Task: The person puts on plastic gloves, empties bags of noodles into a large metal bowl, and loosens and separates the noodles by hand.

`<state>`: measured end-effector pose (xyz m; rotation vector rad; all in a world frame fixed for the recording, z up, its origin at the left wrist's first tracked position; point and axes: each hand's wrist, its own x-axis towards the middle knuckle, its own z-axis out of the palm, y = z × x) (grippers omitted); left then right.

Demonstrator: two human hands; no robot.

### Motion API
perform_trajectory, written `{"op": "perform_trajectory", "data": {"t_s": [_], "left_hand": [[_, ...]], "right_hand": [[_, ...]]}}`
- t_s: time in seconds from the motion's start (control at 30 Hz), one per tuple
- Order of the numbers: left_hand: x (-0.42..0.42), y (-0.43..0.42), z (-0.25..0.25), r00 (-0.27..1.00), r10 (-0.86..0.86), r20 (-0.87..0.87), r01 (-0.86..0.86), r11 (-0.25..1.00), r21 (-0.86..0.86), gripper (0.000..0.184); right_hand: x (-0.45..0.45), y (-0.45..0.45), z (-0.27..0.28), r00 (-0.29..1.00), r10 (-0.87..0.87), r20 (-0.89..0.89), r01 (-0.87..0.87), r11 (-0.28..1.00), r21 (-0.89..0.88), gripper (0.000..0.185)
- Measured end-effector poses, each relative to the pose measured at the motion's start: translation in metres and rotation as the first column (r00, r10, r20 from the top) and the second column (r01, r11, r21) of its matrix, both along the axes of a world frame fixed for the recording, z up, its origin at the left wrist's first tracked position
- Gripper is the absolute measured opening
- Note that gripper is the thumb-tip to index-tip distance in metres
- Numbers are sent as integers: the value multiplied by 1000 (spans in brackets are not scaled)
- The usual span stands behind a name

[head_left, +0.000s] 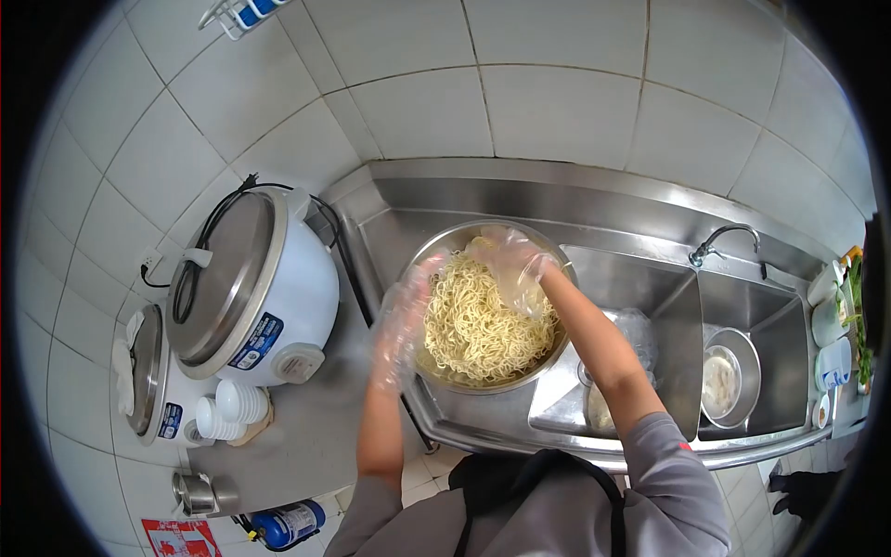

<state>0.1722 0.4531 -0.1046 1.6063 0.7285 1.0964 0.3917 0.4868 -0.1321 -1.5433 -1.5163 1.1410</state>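
Observation:
A round metal bowl [455, 384] holds a heap of pale yellow noodles [492, 325] on the steel counter beside the sink. Both hands wear loose clear plastic gloves. My left hand [408, 302] lies along the bowl's left side, its fingers stretched toward the edge of the noodles. At the far side of the bowl, my right hand [513, 263] reaches down into the heap, with its fingers curled on noodles. Glare on the plastic and the noodles partly hide the fingertips.
A large rice cooker [297, 278] stands left of the bowl, with a second cooker [153, 371] behind stacked white cups [239, 401]. To the right are two sink basins with a faucet [724, 243], a plastic bag [636, 339] and a metal pot [747, 390].

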Motion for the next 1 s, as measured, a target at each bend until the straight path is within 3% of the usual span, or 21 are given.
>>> {"op": "perform_trajectory", "data": {"t_s": [0.03,0.07,0.13,0.2,0.27,0.33,0.4,0.43,0.47,0.5,0.53,0.57,0.63,0.7,0.77,0.8,0.83,0.87,0.9,0.93,1.0], "left_hand": [[-4,4,-4,999,9,53,-5,997,-73,35],[-9,8,-8,994,24,108,-8,990,-144,36],[-11,18,-8,999,-23,-41,21,999,-33,38],[-1,0,22,997,-25,-67,22,999,-50,39],[-1,7,37,990,-25,-141,27,999,17,37],[-6,17,50,998,-51,-46,51,999,-5,33],[-15,31,58,996,-87,-35,87,996,6,43],[-12,31,65,989,-117,-86,114,993,-34,48],[-9,26,78,980,-147,-136,137,988,-77,54],[-5,24,85,967,-176,-183,157,981,-118,60],[5,26,79,928,-370,-38,367,928,-69,66],[7,32,74,922,-358,-146,356,934,-35,67],[12,49,62,881,-315,-353,350,936,38,67],[15,61,63,920,-215,-327,252,965,72,62],[12,61,76,954,-112,-277,138,988,76,58],[10,54,75,991,-118,-62,124,987,105,48],[10,55,79,982,-130,139,139,988,-61,45],[9,58,83,938,-106,330,187,957,-222,42],[10,60,86,863,-45,502,260,894,-366,39],[14,61,89,937,-22,349,112,964,-239,30],[23,57,101,962,-24,272,77,980,-185,31]], "right_hand": [[1,-2,-2,970,59,237,-37,995,-96,79],[-2,-4,-18,951,106,291,-82,992,-94,76],[-4,-1,-53,897,185,401,-162,983,-90,70],[-4,-2,-41,882,289,372,-237,955,-180,65],[-6,-11,-19,876,131,463,-147,989,-3,55],[-3,5,13,881,102,462,-89,995,-50,51],[-2,-13,83,962,82,259,-130,976,175,53],[-8,-26,113,976,-16,217,-44,962,268,53],[-7,-17,128,963,29,266,-129,922,366,53],[-10,-35,172,978,121,171,-160,959,232,53],[-13,-36,186,984,94,148,-131,956,261,53],[-24,-39,191,974,-116,194,18,896,444,55],[-23,-49,226,976,-43,216,-63,885,462,52],[-27,-57,253,972,-70,222,-38,893,448,48],[-15,-41,260,995,-5,98,-41,884,465,42],[-9,-34,261,999,30,37,-44,879,474,38],[-4,-28,251,901,-65,428,-257,715,650,36],[4,-19,228,662,-256,705,-514,530,675,34],[11,-10,202,337,-492,803,-753,371,544,31],[20,4,166,628,-90,773,-671,440,597,32],[11,-13,156,802,326,501,-510,809,291,45]]}}
